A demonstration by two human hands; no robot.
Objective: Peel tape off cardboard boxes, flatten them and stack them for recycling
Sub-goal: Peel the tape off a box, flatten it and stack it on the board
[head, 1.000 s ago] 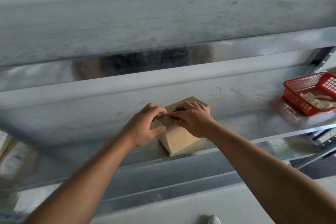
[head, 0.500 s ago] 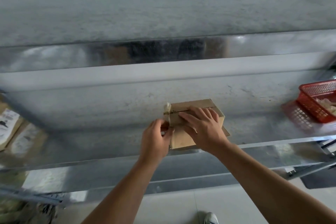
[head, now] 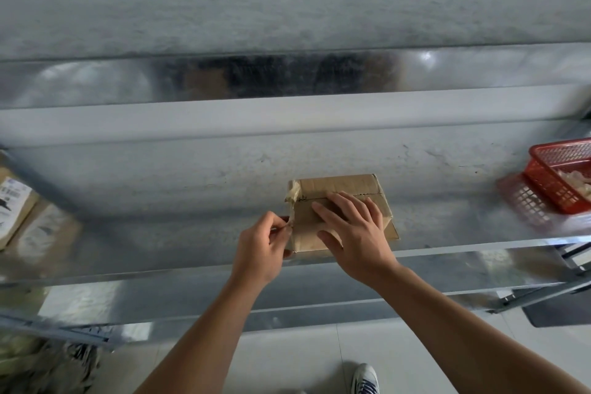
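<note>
**Tape peel at left end of box, one hand bracing**

Head view:

- Small cardboard box (head: 339, 201) on the metal surface (head: 192, 189), close to the front edge, roughly centre of frame. Top seam visible across the lid, running left to right.
- Right hand (head: 350, 233) laid flat on the box top, fingers spread and pointing up-left, palm pressing down. Grip open, nothing pinched; bracing contact only.
- Left hand (head: 260, 248) just beside the box's left end, thumb and fingertips closed together on a thin strip of tape (head: 292, 201). Grip clamped on the tape.
- Tape partly lifted: crumpled and bunched at the far-left top corner of the box, then trailing down the left end to the pinching fingers. Exact extent still stuck to the cardboard not clear.
- Red plastic basket (head: 556, 179) at the right edge of the surface, well apart from the box, holding pale crumpled material; contents not identifiable.
- Brown packages with printed labels (head: 12, 205) at the far left, blurred.
- Shoe (head: 366, 377) on the tiled floor below, bottom centre.
- Both forearms bare, entering from the bottom of frame.
</note>
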